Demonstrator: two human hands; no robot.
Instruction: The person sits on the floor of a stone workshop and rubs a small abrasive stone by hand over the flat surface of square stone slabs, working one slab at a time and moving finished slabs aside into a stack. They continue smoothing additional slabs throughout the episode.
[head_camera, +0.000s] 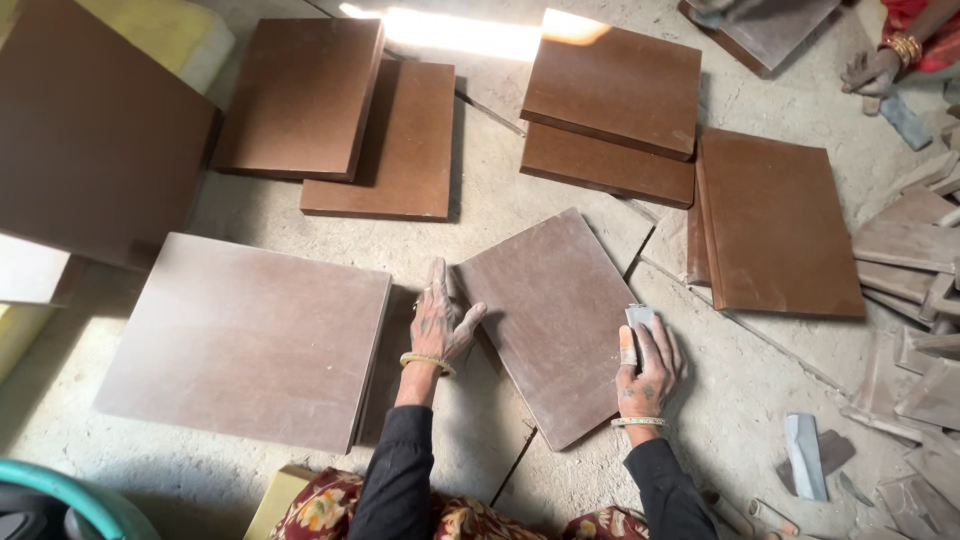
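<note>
A dusty brown rectangular board (555, 310) lies tilted on the concrete floor in front of me. My left hand (440, 322) rests flat with fingers spread at the board's left edge, touching it. At the board's right edge, my right hand (648, 362) is closed on a small grey sanding block (638, 318), pressing it against the board. Both wrists wear bangles and black sleeves.
A larger dusty board (245, 340) lies to the left. Several brown boards (610, 90) are stacked further away, and one (775, 225) lies to the right. Offcuts (915, 320) pile at the right edge. Another person's hand (872, 70) is at top right. Yellow foam (170, 30) sits top left.
</note>
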